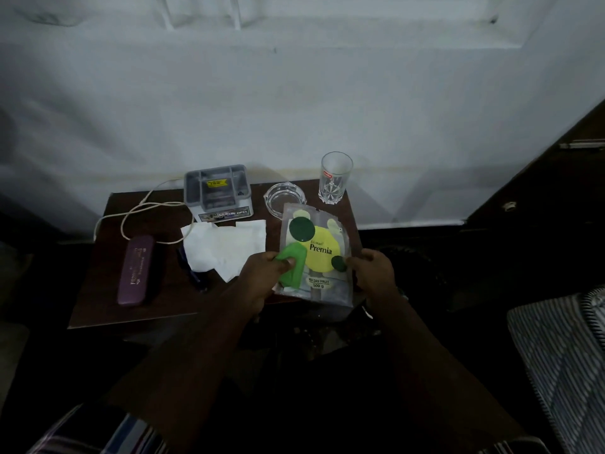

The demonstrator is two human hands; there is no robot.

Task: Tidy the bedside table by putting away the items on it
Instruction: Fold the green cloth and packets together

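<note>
The packet (316,253) is pinched at both lower edges, left hand (262,273) and right hand (373,270). Probably best lifted flat so the ashtray (278,198) just beyond isn't knocked.

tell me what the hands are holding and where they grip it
Both hold the dry fruit packet: left hand pinches its left edge, right hand its right edge.

Organizer (217,194) behind tissue (226,249); case (135,270) left; glass (334,176) behind pouch (316,253).
</note>
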